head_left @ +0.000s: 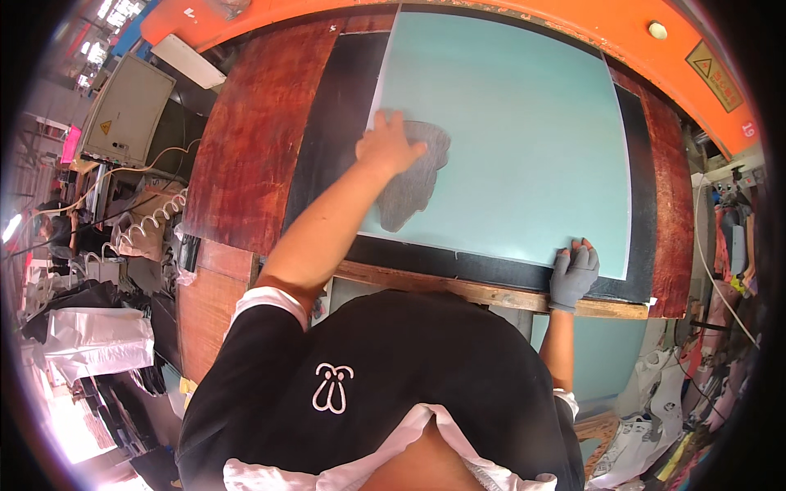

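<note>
At the bottom of the frame is the person's black shirt (385,368) with a small white emblem. Just above it, lower right, the right hand (572,274) in a grey glove rests with fingers curled over the near wooden edge of the desk (246,164), gripping nothing else. Further up, left of centre, the bare left hand (386,146) lies flat, fingers spread, pressing a dark grey piece of fabric (413,184) onto a pale green sheet (524,139). An orange machine frame (589,24) arcs across the top.
</note>
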{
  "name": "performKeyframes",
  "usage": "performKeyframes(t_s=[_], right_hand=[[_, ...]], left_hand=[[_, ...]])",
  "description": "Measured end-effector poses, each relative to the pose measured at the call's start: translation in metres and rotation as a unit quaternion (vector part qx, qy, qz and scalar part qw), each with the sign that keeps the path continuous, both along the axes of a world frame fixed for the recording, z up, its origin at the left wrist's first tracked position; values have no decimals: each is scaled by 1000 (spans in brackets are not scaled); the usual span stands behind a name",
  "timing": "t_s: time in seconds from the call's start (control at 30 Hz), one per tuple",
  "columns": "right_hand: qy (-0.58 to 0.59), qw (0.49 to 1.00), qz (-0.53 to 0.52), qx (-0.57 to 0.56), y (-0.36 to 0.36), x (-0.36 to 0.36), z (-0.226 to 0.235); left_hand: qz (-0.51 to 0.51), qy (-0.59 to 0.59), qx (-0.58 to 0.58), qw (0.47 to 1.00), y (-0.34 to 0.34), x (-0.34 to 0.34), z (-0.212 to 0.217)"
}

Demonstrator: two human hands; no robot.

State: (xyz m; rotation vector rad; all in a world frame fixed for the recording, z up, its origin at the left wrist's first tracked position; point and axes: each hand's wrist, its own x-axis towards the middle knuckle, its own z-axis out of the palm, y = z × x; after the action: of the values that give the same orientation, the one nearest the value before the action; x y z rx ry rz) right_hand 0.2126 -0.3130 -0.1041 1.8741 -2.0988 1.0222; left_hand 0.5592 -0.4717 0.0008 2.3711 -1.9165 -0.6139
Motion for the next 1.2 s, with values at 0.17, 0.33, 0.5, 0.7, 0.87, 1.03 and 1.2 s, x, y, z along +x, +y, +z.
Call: performKeyframes(t_s=[0.17,0.33,0.5,0.7,0.87,1.03,1.2], right_hand=[[-52,984,165,-42,-8,61,12],[-26,917,396,31,-36,167,18],[7,942,334,41,-46,217,20],[-2,952,303,32,-53,224,14],[-38,945,325,-23,-59,229,11],[-12,943,332,-10,-62,233,12],[12,944,328,10,-61,234,15]], left_hand=[[-127,90,-99,983,-28,43,-24],[-121,261,-136,948,-42,56,-70],[-75,469,-105,874,-52,72,-87],[-42,540,-57,839,-56,73,-82],[-58,577,-61,812,-61,79,-79],[-68,571,-48,817,-61,83,-84],[-92,573,-42,814,-65,88,-86]])
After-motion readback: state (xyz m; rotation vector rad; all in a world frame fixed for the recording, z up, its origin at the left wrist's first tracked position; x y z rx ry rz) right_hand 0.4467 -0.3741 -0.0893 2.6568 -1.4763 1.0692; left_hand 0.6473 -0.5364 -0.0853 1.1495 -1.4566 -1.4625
